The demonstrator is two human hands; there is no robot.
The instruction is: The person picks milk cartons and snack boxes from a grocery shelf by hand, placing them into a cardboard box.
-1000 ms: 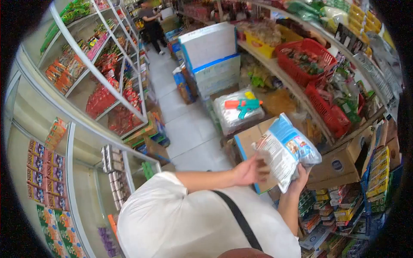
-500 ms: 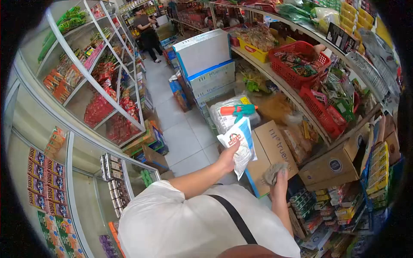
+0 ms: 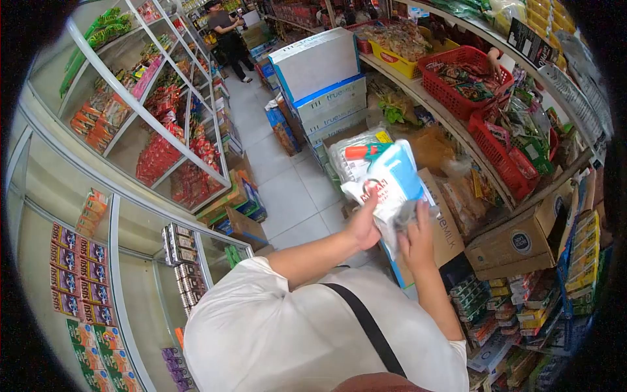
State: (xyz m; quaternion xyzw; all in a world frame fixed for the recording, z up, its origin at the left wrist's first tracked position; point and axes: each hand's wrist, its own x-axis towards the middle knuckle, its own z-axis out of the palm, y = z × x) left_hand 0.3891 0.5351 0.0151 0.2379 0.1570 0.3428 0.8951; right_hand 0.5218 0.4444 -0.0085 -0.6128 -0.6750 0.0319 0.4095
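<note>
My left hand (image 3: 364,224) grips a white and blue plastic packet (image 3: 406,171) with red lettering, its thumb across the front. My right hand (image 3: 418,243) is closed round a grey cloth (image 3: 406,213), which lies against the lower right side of the packet. Just beyond the packet, an orange and green object (image 3: 360,153) rests on a plastic-wrapped bundle (image 3: 346,163). Under my hands is a brown carton (image 3: 445,225) marked "true MILK".
Stacked milk cartons (image 3: 330,98) stand beside the tiled aisle (image 3: 281,189). Glass-fronted shelves (image 3: 157,150) line the left. On the right shelf, another person's hand (image 3: 494,59) reaches into a red basket (image 3: 450,98). A person (image 3: 225,32) stands farther down the aisle.
My right hand has brought the grey cloth up and left against the packet. The packet has moved right and turned, showing more of its blue side.
</note>
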